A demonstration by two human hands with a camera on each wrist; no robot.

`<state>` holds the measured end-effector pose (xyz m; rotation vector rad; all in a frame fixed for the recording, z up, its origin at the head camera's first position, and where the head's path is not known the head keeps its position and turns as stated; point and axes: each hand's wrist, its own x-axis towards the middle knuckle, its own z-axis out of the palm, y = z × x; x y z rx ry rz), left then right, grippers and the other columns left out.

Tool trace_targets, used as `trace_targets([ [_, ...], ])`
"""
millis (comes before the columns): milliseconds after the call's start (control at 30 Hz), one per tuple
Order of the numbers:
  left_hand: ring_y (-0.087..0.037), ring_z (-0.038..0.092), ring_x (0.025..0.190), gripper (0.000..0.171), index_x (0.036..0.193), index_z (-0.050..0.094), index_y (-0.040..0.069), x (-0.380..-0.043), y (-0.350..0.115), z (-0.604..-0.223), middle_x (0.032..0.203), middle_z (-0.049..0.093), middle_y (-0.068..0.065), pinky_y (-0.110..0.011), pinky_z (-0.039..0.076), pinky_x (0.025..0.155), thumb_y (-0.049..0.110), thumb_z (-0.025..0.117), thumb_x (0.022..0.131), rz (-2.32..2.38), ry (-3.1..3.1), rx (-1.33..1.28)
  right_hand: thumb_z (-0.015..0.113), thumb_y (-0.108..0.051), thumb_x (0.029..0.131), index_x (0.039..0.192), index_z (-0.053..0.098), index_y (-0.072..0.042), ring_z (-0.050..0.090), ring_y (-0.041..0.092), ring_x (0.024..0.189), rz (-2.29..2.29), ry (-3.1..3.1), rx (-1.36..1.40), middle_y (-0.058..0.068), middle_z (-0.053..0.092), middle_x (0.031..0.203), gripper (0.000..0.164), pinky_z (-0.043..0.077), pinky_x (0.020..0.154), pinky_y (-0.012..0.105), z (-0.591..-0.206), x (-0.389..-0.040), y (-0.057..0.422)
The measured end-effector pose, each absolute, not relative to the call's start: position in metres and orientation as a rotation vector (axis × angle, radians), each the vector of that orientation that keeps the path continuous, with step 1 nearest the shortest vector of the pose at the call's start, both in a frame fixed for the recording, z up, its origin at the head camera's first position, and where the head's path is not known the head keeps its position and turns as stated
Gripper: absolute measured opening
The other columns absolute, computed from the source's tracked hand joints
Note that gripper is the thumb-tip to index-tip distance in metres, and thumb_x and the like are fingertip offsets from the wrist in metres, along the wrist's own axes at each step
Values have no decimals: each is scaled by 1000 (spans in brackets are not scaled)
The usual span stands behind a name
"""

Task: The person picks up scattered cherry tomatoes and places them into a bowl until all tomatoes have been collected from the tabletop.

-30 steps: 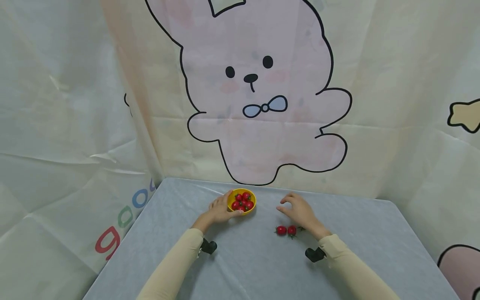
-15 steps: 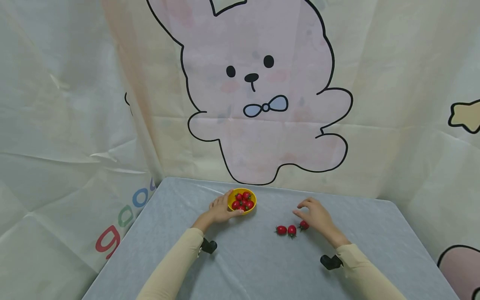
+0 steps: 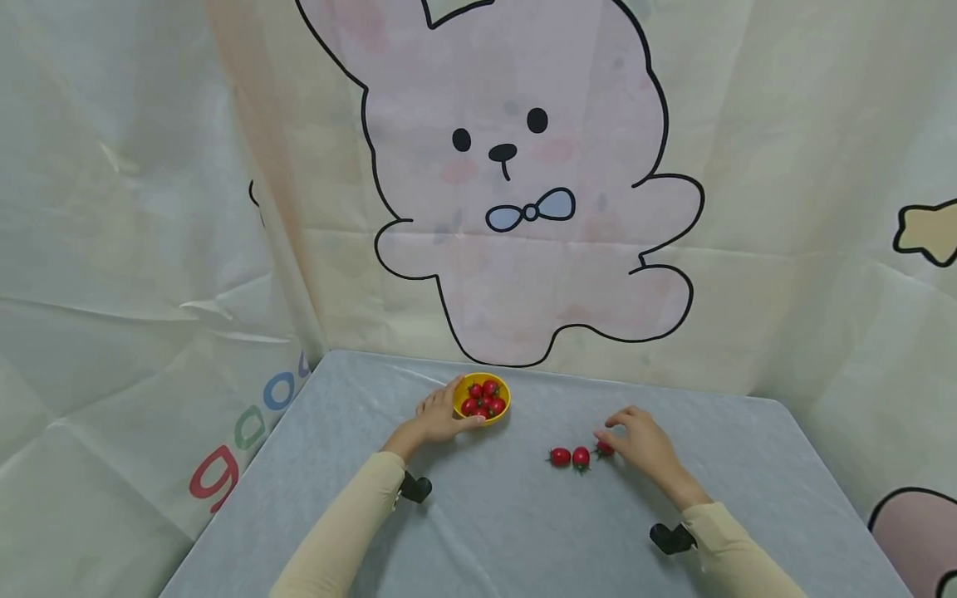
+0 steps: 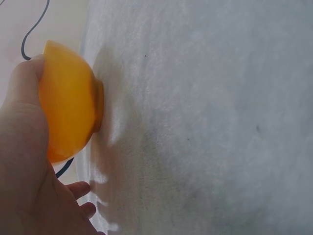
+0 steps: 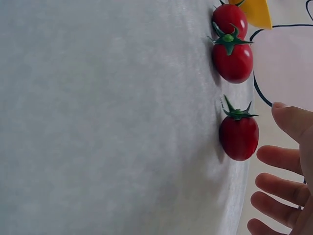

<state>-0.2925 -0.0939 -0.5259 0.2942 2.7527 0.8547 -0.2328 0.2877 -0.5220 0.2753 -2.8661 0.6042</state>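
A small yellow bowl (image 3: 504, 412) with several red cherry tomatoes (image 3: 489, 388) in it stands near the table's back edge. My left hand (image 3: 437, 418) holds the bowl from its left side, thumb at the rim; the left wrist view shows the bowl's outer wall (image 4: 71, 103). Three cherry tomatoes with green stems lie in a row to the right of the bowl. My right hand (image 3: 645, 444) hovers over the rightmost cherry tomato (image 5: 239, 137), thumb and fingers apart around a gap, not touching it in the right wrist view. The middle tomato (image 3: 581, 458) touches or nearly touches the left one (image 3: 560, 458).
A pale blue-grey cloth (image 3: 508, 523) covers the table. Behind it hangs a cream curtain (image 3: 763, 316) printed with a large pink cartoon animal (image 3: 516, 291). Another curtain (image 3: 149, 332) hangs along the left side.
My right hand has moved right from beside the bowl, then lowered toward the rightmost tomato, which first came into fuller view from under the hand. The left hand has stayed on the bowl.
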Motion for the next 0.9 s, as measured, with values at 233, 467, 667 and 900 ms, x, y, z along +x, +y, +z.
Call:
trace_targets([
  [233,-45,24,146,104,159,12,23,-294,-94,-525,160,28,-20,-66,16,118,72,61,81,864,2753,287,73,-40,87,99,74,-5,64,32,97,603,-2880,228,15,68,106,37,54,77,50,-523,-225,292],
  [467,-43,26,146,102,159,13,23,-292,-93,-524,160,29,-18,-65,19,118,67,63,83,848,2764,283,75,-44,85,85,72,-8,64,27,88,610,-2878,189,12,67,97,36,53,76,48,-524,-218,294],
  [667,-43,24,147,101,159,11,23,-292,-94,-526,161,28,-18,-64,18,119,67,62,84,850,2763,287,75,-46,83,82,73,-12,63,24,85,637,-2871,217,8,67,94,34,53,74,46,-527,-218,291],
  [900,-44,23,148,103,159,10,23,-295,-93,-530,161,27,-19,-65,16,119,71,61,83,859,2762,285,79,-42,80,90,75,-10,64,31,95,606,-2909,258,12,68,102,34,53,82,51,-529,-224,286],
])
